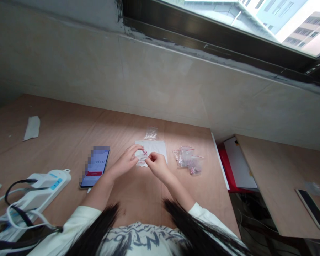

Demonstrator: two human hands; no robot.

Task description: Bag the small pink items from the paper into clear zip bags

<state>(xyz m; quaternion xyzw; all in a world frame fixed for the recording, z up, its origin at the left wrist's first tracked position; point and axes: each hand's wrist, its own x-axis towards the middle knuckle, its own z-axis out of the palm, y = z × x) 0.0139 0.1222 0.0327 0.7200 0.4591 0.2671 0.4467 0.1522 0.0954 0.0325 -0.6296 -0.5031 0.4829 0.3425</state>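
Note:
My left hand (pixel 126 159) is over the left part of a white sheet of paper (pixel 160 146), its thumb and forefinger apart in a curve. Near those fingertips lie several small pink beads (pixel 145 153). My right hand (pixel 157 163) is at the paper's front edge with thumb and forefinger pinched together; whatever is between them is too small to make out. A small clear zip bag (pixel 142 163) with a red line lies on the paper between my hands, partly hidden.
Behind the paper is a clear zip bag (pixel 151 133). Several filled zip bags (pixel 188 158) lie to the right. A phone (pixel 96 167) and a power strip (pixel 49 185) with cables are on the left, and a paper scrap (pixel 32 128) lies farther back.

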